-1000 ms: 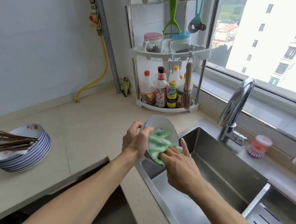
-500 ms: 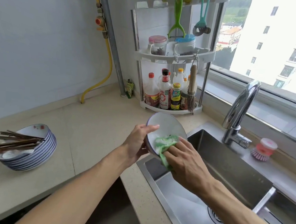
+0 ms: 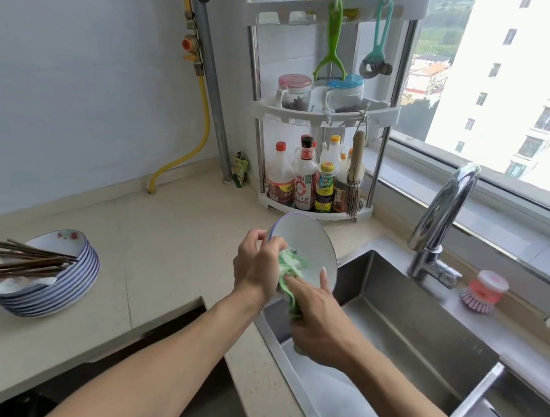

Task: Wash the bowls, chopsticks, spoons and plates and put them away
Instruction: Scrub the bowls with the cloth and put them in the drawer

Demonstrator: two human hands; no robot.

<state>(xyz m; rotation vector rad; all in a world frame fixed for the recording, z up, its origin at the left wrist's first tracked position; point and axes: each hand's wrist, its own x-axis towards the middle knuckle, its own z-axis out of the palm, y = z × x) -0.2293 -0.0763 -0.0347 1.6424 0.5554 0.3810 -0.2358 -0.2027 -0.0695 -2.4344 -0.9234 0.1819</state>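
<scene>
I am watching my left hand (image 3: 256,267) gripping the bowl (image 3: 303,244) rim while my right hand (image 3: 316,323), pinching the green cloth (image 3: 289,273), is dragging it nearer; scrubbing is continuing, rinsing pending.

bowl (image 3: 304,241): white, blue rim, tilted over sink edge | plates (image 3: 55,281): stacked on counter | chopsticks (image 3: 16,260): across stack
</scene>
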